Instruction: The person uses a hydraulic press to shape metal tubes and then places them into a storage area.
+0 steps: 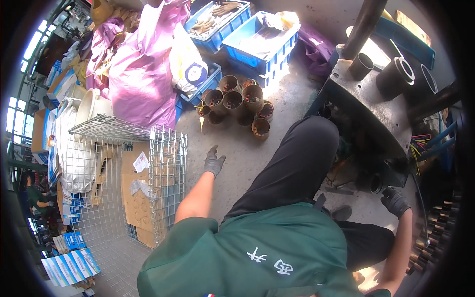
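Note:
My left hand wears a grey work glove and is held over the concrete floor. Its fingers are spread, and nothing is in them. In front of it stands a cluster of brown metal cylinders, open at the top, with small reddish parts showing inside. My right hand, in a dark glove, is at the far right below the round metal machine table. Its fingers are curled; what they hold, if anything, is hidden. Beside it lies a dark short tube.
A wire mesh cage with cardboard inside stands at my left. Purple sacks and blue crates fill the back. Several dark tubes stand on the machine table. Coloured wires hang at its right. Another person is far left.

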`<state>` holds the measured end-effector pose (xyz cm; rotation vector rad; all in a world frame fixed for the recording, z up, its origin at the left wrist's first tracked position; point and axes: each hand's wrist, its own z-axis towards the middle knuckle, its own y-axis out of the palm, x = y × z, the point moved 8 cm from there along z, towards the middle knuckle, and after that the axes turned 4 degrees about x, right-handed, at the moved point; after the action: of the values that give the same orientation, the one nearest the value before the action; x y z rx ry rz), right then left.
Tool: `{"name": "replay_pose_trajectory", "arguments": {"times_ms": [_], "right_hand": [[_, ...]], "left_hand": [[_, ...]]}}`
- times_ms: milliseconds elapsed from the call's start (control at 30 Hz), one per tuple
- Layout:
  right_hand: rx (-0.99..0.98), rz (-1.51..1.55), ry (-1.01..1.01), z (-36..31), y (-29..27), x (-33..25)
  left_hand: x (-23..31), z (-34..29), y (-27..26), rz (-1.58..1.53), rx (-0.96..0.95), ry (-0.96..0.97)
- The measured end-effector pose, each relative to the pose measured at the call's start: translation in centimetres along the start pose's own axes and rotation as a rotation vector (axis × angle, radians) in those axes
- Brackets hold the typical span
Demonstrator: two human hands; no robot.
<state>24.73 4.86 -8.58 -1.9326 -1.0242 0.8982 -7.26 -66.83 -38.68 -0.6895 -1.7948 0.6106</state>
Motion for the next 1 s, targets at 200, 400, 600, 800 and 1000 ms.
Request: {"name": "replay_pose_trajectory", "arguments": {"times_ms": [200,400,600,800,1000], "right_hand": [[-0.007,0.182,-0.056,0.7,1.0,-5.6],[-0.083,0.043,0.054,0.4,1.7,-4.0],[0.059,0.075,0.013,1.1,0.4,-2.3],[0.709,-0.065,-0.329,3.4,-9.1,-8.0],[1.218,-0.334,-0.408,14.6,-23.6,-10.7]], "left_hand": [[14.9,7.0,-1.4,-0.159,0.323,0.551],[19.9,10.3,-0.4,-0.091,0.372,0.425],[20.5,9.3,-0.1,-0.183,0.427,0.231],[37.9,2.7,-2.9,-0.986,0.421,0.355],[65.2,-9.6,-1.2,-1.314,-0.161,0.839]]}}
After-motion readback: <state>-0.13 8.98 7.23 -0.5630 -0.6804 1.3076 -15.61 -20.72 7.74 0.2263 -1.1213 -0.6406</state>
